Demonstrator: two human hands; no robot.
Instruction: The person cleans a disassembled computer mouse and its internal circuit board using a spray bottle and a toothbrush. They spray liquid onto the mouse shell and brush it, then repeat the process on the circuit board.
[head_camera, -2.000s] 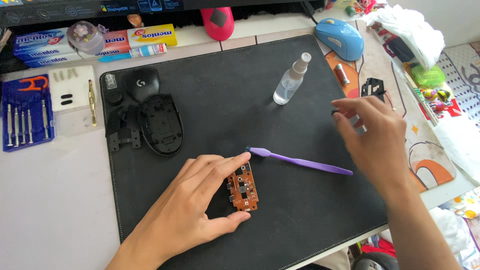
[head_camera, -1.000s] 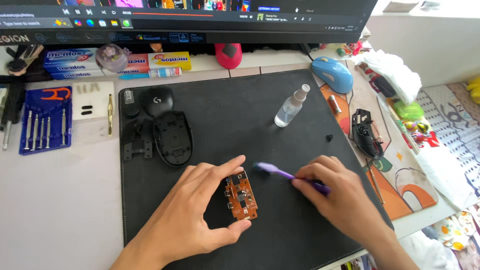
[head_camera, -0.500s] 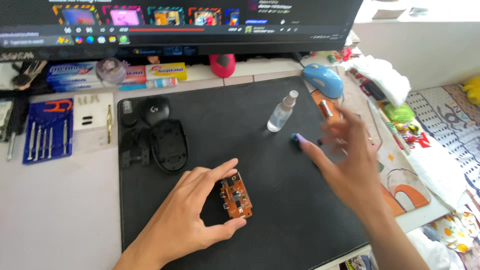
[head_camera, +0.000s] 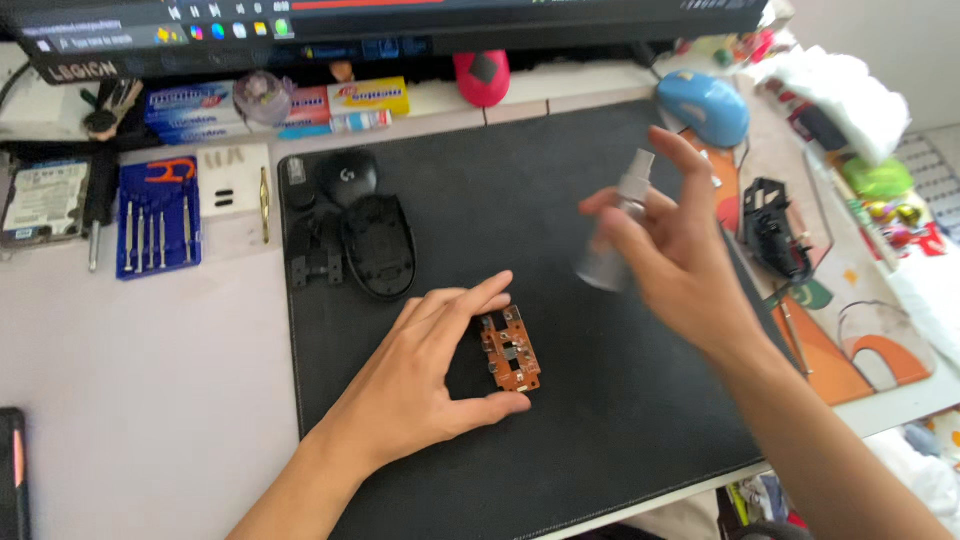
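With the left hand (head_camera: 425, 375) pinching the orange circuit board (head_camera: 511, 350) and right hand (head_camera: 670, 250) fingers gripping the spray bottle (head_camera: 612, 235), overspray could likely wet components.

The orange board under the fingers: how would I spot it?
Start at the big black desk mat. Near its front middle, the left hand pinches a small flat orange circuit board between thumb and fingertips. It is the only orange piece on the mat; the mouse shell parts behind it are black.
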